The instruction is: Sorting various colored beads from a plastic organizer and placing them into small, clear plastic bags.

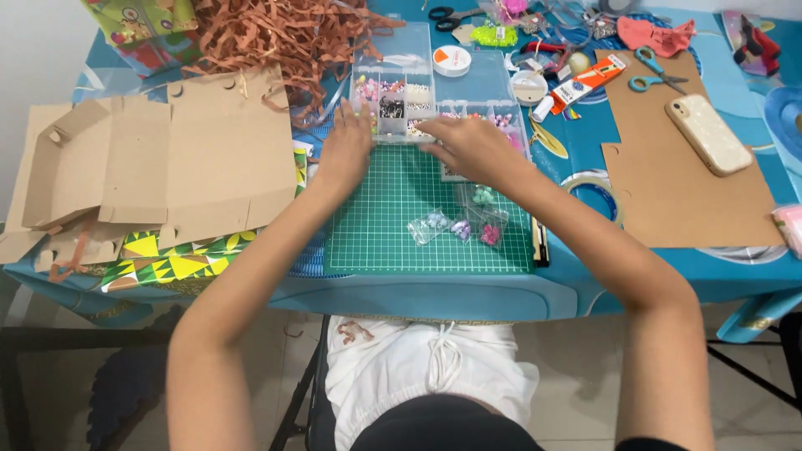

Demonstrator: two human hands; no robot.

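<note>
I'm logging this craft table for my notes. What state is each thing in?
Clear bead organizer box: lid open, compartments filled.
Left hand: on the box's left edge.
Right hand: on the box's front edge.
Small bead bags: lying on green cutting mat.
Cardboard box: unfolded flat.
Blue scissors: closed.

Both hands (347, 150) (468, 149) on bead box (393, 100)

This looks like a home craft corner. A green cutting mat (418, 217) lies on the blue tabletop (468, 292). Scissors (656, 71), a compartmented bead box (401, 96) and flattened cardboard (167, 159) crowd around it.
</note>
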